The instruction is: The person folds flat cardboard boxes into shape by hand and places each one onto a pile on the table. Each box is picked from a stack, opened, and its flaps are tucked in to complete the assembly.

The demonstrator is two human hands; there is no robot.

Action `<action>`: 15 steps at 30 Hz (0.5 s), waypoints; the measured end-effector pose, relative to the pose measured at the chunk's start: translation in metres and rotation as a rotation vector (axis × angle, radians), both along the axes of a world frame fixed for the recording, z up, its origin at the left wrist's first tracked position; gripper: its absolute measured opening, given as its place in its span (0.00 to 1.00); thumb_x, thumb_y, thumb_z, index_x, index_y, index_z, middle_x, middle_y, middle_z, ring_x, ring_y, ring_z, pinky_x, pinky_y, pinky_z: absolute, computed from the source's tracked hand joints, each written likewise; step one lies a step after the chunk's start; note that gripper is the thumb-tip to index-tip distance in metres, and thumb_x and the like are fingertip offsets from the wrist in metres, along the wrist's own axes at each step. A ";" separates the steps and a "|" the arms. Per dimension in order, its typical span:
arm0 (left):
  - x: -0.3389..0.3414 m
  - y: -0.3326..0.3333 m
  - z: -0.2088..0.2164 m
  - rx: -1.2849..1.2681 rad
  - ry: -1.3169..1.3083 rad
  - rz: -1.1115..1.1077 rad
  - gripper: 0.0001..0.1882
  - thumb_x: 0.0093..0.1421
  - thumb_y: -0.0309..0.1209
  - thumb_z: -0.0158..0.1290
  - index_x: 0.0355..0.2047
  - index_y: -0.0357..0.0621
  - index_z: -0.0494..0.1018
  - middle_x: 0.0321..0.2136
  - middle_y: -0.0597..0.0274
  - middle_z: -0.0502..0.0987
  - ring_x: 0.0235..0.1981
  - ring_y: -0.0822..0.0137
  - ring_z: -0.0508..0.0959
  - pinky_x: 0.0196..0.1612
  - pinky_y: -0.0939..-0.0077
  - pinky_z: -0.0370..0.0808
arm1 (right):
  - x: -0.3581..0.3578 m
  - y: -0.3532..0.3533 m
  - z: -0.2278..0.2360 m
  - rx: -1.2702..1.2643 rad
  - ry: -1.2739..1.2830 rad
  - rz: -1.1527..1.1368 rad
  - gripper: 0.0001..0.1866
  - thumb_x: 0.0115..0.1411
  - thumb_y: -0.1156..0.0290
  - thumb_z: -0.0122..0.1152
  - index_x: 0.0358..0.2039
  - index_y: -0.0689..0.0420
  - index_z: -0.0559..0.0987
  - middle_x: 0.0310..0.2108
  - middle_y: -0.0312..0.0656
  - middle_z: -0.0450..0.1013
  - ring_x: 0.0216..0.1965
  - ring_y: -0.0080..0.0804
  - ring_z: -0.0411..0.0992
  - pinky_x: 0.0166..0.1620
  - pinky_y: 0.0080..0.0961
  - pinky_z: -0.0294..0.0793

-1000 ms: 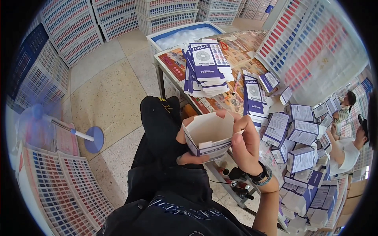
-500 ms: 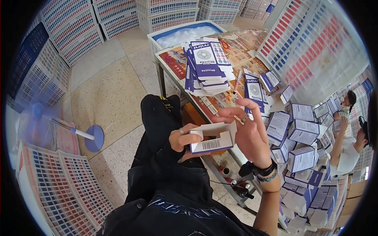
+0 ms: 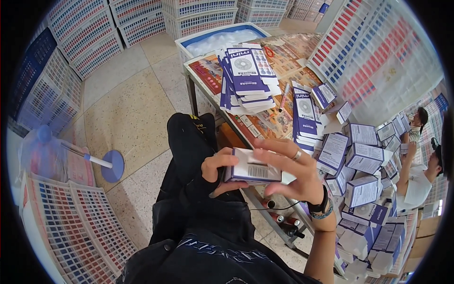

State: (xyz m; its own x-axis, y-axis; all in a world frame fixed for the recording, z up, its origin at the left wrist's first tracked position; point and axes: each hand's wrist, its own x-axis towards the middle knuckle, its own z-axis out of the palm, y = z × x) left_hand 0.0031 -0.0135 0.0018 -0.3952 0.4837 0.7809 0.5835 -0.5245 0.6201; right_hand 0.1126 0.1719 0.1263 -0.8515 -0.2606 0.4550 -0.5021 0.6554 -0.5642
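Note:
Over my lap, a small white and purple cardboard box (image 3: 253, 173) is tilted with its flapped end up. A barcode shows on the side toward me. My left hand (image 3: 218, 169) is closed around the box's left end, thumb on top and fingers below. From the right, my right hand (image 3: 300, 175) bends over the box, its fingertips on the top flaps and its thumb by the lower right corner. Those fingers partly cover the flaps. Whether anything lies inside the box is hidden.
A stack of flat cartons (image 3: 246, 85) and a pen (image 3: 284, 97) lie on the table (image 3: 203, 73). Many folded boxes (image 3: 364, 158) are piled at the right, near two other people. Plastic crates (image 3: 82, 220) and a fan stand (image 3: 112, 165) are at the left. Cans (image 3: 276, 217) sit below the table.
My right hand has come down from raised, spread fingers onto the box's top. The flaps that stood up are now folded over the opening. My left hand keeps its hold.

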 end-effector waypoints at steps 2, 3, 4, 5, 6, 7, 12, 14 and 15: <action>0.009 -0.007 0.002 -0.072 -0.134 -0.020 0.39 0.46 0.20 0.69 0.53 0.49 0.56 0.46 0.41 0.71 0.45 0.52 0.78 0.44 0.64 0.78 | -0.004 -0.005 0.002 0.122 0.047 0.011 0.37 0.39 0.59 0.77 0.53 0.53 0.79 0.55 0.51 0.71 0.51 0.49 0.73 0.52 0.40 0.73; 0.009 -0.008 0.004 -0.042 -0.141 -0.060 0.40 0.47 0.19 0.68 0.53 0.49 0.55 0.46 0.41 0.69 0.45 0.53 0.77 0.44 0.64 0.77 | -0.004 -0.007 -0.001 0.117 0.046 0.011 0.37 0.39 0.59 0.78 0.53 0.52 0.79 0.55 0.52 0.70 0.52 0.50 0.73 0.52 0.40 0.73; 0.008 -0.009 0.007 -0.013 -0.147 -0.102 0.40 0.48 0.18 0.67 0.53 0.49 0.53 0.47 0.41 0.68 0.46 0.53 0.77 0.45 0.64 0.77 | -0.004 -0.007 -0.003 0.112 0.044 0.011 0.38 0.38 0.59 0.78 0.53 0.51 0.79 0.55 0.52 0.70 0.52 0.50 0.73 0.52 0.40 0.73; 0.007 -0.011 0.009 -0.024 -0.121 -0.089 0.40 0.48 0.18 0.68 0.53 0.48 0.53 0.46 0.41 0.69 0.46 0.52 0.77 0.44 0.64 0.77 | -0.005 -0.007 -0.005 0.110 0.056 0.024 0.39 0.37 0.60 0.79 0.54 0.51 0.78 0.56 0.54 0.70 0.50 0.49 0.74 0.49 0.38 0.75; 0.006 -0.010 0.009 -0.026 -0.122 -0.092 0.40 0.48 0.18 0.68 0.53 0.48 0.53 0.46 0.41 0.69 0.46 0.52 0.77 0.44 0.64 0.77 | -0.005 -0.006 -0.008 0.108 0.055 0.021 0.39 0.37 0.60 0.79 0.54 0.51 0.78 0.56 0.54 0.70 0.50 0.49 0.74 0.49 0.38 0.75; 0.005 -0.009 0.009 -0.025 -0.109 -0.090 0.40 0.47 0.19 0.68 0.53 0.49 0.53 0.46 0.41 0.69 0.45 0.52 0.77 0.43 0.64 0.77 | -0.005 -0.005 -0.011 0.122 0.058 0.012 0.38 0.38 0.61 0.79 0.54 0.51 0.79 0.56 0.53 0.70 0.49 0.48 0.74 0.48 0.36 0.76; 0.002 -0.001 -0.006 0.086 -0.062 -0.069 0.41 0.46 0.21 0.70 0.53 0.49 0.54 0.44 0.42 0.71 0.42 0.52 0.78 0.41 0.65 0.76 | -0.006 -0.007 -0.007 0.042 0.062 0.022 0.35 0.39 0.64 0.79 0.52 0.52 0.80 0.54 0.52 0.72 0.45 0.46 0.77 0.44 0.31 0.78; 0.002 -0.005 -0.001 0.015 -0.071 -0.044 0.42 0.44 0.23 0.71 0.53 0.49 0.55 0.43 0.43 0.72 0.41 0.53 0.78 0.41 0.65 0.76 | -0.003 -0.005 -0.003 0.089 0.082 0.012 0.33 0.40 0.65 0.79 0.51 0.52 0.81 0.53 0.52 0.73 0.43 0.45 0.78 0.42 0.31 0.79; 0.003 -0.005 -0.001 0.016 -0.072 -0.047 0.42 0.44 0.23 0.71 0.53 0.49 0.55 0.43 0.43 0.72 0.41 0.53 0.78 0.41 0.65 0.76 | -0.002 -0.005 -0.004 0.090 0.082 0.009 0.33 0.40 0.65 0.79 0.51 0.52 0.81 0.53 0.52 0.73 0.43 0.45 0.78 0.42 0.31 0.79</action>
